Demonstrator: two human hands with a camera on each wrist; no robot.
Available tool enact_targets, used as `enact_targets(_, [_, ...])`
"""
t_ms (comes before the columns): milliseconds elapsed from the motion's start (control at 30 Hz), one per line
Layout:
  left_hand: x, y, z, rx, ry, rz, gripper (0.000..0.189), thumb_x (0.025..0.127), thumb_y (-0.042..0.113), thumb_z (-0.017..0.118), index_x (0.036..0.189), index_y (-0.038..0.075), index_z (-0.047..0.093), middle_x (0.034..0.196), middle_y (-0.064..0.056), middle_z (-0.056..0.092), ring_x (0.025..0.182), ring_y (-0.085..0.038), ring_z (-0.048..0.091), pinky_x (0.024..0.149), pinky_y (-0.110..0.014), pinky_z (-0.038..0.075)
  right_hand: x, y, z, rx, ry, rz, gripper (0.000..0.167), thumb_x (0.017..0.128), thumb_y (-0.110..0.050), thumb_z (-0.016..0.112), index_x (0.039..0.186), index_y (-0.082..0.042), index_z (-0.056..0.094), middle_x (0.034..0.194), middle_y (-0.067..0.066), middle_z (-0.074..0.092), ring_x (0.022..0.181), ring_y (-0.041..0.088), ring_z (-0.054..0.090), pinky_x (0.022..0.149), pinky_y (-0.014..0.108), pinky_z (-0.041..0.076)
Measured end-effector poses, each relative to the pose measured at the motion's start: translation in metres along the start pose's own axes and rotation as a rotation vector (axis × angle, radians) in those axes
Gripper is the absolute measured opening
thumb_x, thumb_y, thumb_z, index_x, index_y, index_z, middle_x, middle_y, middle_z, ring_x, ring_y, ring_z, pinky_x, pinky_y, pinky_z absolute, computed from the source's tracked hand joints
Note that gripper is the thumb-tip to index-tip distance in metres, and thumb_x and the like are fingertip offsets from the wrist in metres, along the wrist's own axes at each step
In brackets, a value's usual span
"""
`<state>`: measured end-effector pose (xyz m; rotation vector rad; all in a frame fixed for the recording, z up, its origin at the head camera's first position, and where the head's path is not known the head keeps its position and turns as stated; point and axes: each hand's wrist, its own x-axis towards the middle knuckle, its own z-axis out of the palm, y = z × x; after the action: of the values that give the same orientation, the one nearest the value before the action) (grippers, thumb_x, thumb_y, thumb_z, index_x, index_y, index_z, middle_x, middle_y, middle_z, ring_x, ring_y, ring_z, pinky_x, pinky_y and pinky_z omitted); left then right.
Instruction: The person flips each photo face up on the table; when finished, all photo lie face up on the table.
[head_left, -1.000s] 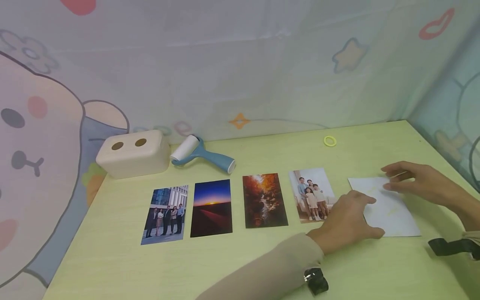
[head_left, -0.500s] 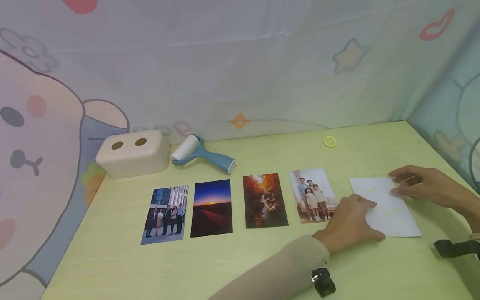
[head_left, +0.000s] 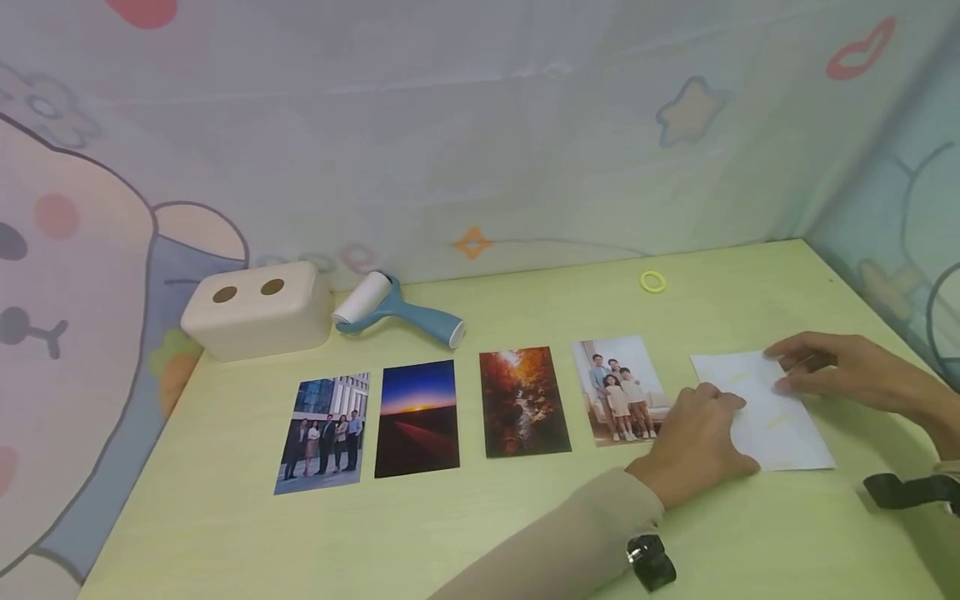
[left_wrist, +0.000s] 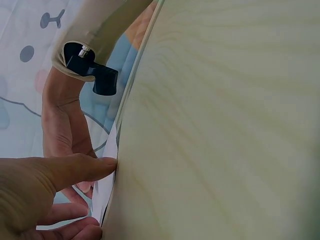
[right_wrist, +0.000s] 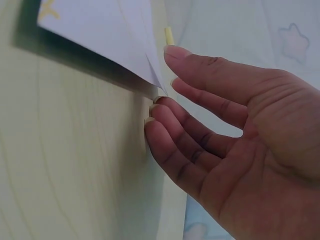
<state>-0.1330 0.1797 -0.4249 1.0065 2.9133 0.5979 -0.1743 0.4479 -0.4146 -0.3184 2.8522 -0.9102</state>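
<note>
A white sheet of paper (head_left: 791,437) with faint yellow marks lies at the right of the table. My left hand (head_left: 693,442) touches its left side, thumb low near the front edge and fingers spread upward; the left wrist view has the thumb (left_wrist: 95,167) and fingertips right at the paper's edge. Over the opposite side is my right hand (head_left: 847,371), its fingers loosely bent. In the right wrist view those fingertips (right_wrist: 159,132) meet the corner of the paper (right_wrist: 100,30), which shows more than one layer there, while the thumb stands apart.
Left of the paper, photos stand in a row: a family (head_left: 621,390), an autumn stream (head_left: 524,402), a sunset (head_left: 417,419) and an office group (head_left: 326,433). Behind them are a blue-handled roller (head_left: 420,318), a cream box with two holes (head_left: 258,321) and a yellow ring (head_left: 653,282).
Both hands have shifted slightly right along the paper, the right one then coming back a little. The paper and photos keep their places; the head view has turned slightly.
</note>
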Motion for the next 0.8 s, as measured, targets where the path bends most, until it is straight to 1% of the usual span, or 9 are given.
enact_targets(200, [0.002,0.0,0.001,0.031,0.005,0.007,0.061,0.078,0.048,0.092,0.131,0.023,0.074,0.119,0.012,0.066,0.097,-0.003,0.057,0.079,-0.01,0.039,-0.002,0.007,-0.003,-0.007,0.006,-0.034,0.047,0.095,-0.016,0.082,0.137,-0.004,0.066,0.113,0.004,0.073,0.094,-0.005,0.063,0.074,0.022,0.052])
enact_targets(333, [0.002,0.0,0.002,0.047,0.002,0.003,0.061,0.078,0.049,0.092,0.13,0.024,0.074,0.117,0.013,0.066,0.096,-0.003,0.057,0.078,-0.01,0.039,-0.006,0.014,-0.006,0.015,-0.015,-0.068,0.047,0.093,-0.007,0.082,0.136,0.0,0.063,0.108,-0.002,0.073,0.094,-0.003,0.064,0.073,0.022,0.053])
enact_targets(433, [0.002,0.0,0.001,0.062,-0.004,0.003,0.061,0.077,0.051,0.091,0.13,0.024,0.074,0.116,0.013,0.065,0.095,-0.003,0.056,0.077,-0.011,0.039,-0.006,0.018,-0.008,0.01,-0.052,-0.066,0.048,0.092,-0.007,0.082,0.134,0.002,0.063,0.105,-0.004,0.071,0.093,-0.003,0.064,0.073,0.022,0.053])
enact_targets(567, [0.002,0.001,0.002,0.077,-0.016,0.003,0.062,0.077,0.054,0.091,0.129,0.025,0.074,0.116,0.014,0.065,0.096,-0.003,0.056,0.078,-0.011,0.039,-0.007,0.018,-0.009,0.01,-0.085,-0.063,0.045,0.091,-0.007,0.083,0.131,0.002,0.065,0.102,-0.005,0.07,0.091,-0.002,0.064,0.074,0.021,0.052])
enact_targets(700, [0.002,0.001,0.002,0.082,-0.013,0.006,0.063,0.076,0.055,0.091,0.129,0.025,0.074,0.115,0.014,0.065,0.095,-0.002,0.056,0.078,-0.011,0.039,-0.01,0.02,-0.01,0.01,-0.116,-0.089,0.037,0.089,-0.003,0.083,0.123,0.0,0.069,0.098,-0.011,0.068,0.09,-0.002,0.062,0.074,0.017,0.05])
enact_targets(800, [0.002,0.001,0.002,0.088,-0.005,0.007,0.063,0.076,0.056,0.091,0.128,0.025,0.074,0.114,0.014,0.065,0.094,-0.002,0.055,0.077,-0.011,0.039,-0.012,0.021,-0.011,0.015,-0.161,-0.114,0.031,0.089,0.001,0.081,0.117,0.001,0.069,0.095,-0.011,0.064,0.087,-0.001,0.061,0.073,0.017,0.049])
